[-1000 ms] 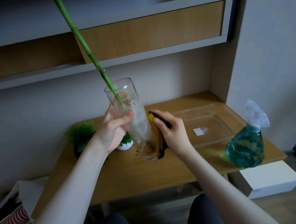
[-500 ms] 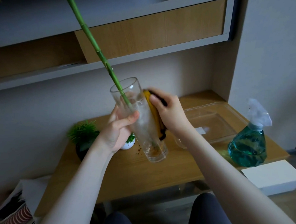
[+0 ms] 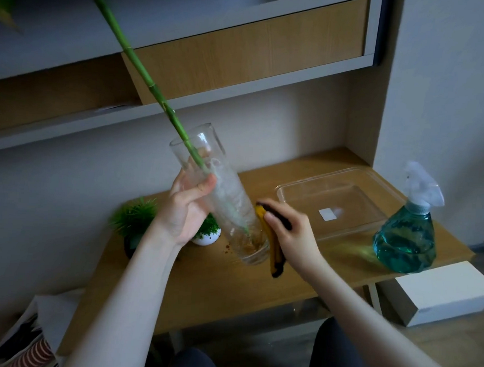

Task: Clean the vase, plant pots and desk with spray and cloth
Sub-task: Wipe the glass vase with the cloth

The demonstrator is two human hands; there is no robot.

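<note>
The left hand (image 3: 184, 208) curled its fingers round the tilted glass vase (image 3: 220, 193), steadying it clear of the desk (image 3: 214, 289); the right hand (image 3: 291, 237) pinched the yellow cloth (image 3: 272, 244) against the wall below those fingers. That slant probably exposed the base.

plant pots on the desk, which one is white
The small round pot just right of the left hand's wrist, beside the vase. The other pot, further left under the bushier plant, is dark.
</note>
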